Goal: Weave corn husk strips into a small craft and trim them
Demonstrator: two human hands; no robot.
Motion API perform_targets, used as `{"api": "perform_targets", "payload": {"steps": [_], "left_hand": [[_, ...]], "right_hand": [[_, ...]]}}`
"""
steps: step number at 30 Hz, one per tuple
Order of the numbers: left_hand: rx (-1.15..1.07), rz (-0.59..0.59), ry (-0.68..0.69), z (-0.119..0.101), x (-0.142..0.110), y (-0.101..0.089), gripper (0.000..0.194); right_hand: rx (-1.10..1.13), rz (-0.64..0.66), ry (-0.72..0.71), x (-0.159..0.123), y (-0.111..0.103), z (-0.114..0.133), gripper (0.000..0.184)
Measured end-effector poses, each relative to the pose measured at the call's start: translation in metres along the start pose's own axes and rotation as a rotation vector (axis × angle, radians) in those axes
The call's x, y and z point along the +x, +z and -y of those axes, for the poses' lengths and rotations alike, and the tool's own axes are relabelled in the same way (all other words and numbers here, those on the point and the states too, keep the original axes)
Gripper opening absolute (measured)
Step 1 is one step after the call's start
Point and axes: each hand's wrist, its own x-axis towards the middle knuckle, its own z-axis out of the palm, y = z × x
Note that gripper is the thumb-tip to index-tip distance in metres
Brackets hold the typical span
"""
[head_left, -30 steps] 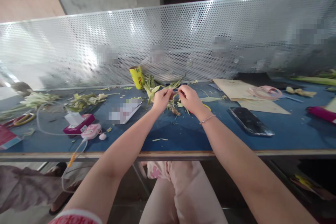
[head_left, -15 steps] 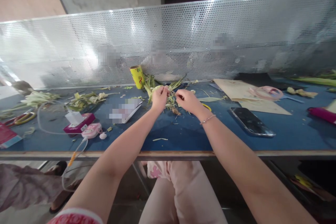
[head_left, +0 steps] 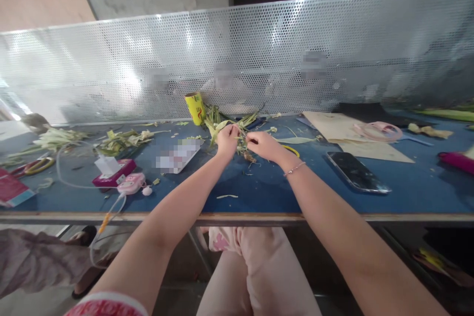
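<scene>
My left hand is closed in a pinch at the middle of the blue table, its fingers on pale green plant leaves. Just to its right, my right hand has thumb and fingertips pressed together; anything between them is too small to tell. A narrow gap separates the hands. Under and between them lies a heap of plant scraps with a brown, root-like clump. A yellow cardboard tube stands tilted behind the leaves. Part of a yellow ring shows beside my right wrist.
Left are a phone-like slab, a pink charger with a cable, a tissue pack and wilted leaves. Right lie a dark phone, brown paper and a pink tape roll. A perforated metal screen borders the back.
My right hand has shifted very slightly left, and my left hand slightly right and down. Both keep their pinched shape. The whole view has moved a little.
</scene>
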Motion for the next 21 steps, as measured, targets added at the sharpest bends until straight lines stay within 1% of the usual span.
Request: {"api": "perform_targets", "payload": {"steps": [3, 5, 11, 14, 16, 21], "left_hand": [[-0.002, 0.07, 0.049, -0.001, 0.001, 0.0, 0.033], [-0.021, 0.108, 0.059, -0.001, 0.002, 0.001, 0.032], [-0.145, 0.193, -0.078, 0.001, 0.001, 0.004, 0.031], [-0.185, 0.202, -0.099, 0.001, 0.001, 0.004, 0.033], [-0.192, 0.212, -0.076, 0.0, 0.0, 0.004, 0.036], [-0.185, 0.242, 0.051, 0.004, 0.0, 0.005, 0.043]], "right_hand": [[-0.036, 0.019, 0.025, 0.0, 0.004, -0.006, 0.015], [-0.058, 0.018, 0.025, 0.0, 0.008, -0.009, 0.018], [-0.121, -0.006, -0.006, 0.002, 0.011, -0.011, 0.02], [-0.133, -0.013, -0.003, 0.002, 0.009, -0.008, 0.025], [-0.134, -0.021, 0.002, 0.001, 0.008, -0.006, 0.026], [-0.138, -0.071, 0.026, 0.001, 0.006, -0.002, 0.027]]}}
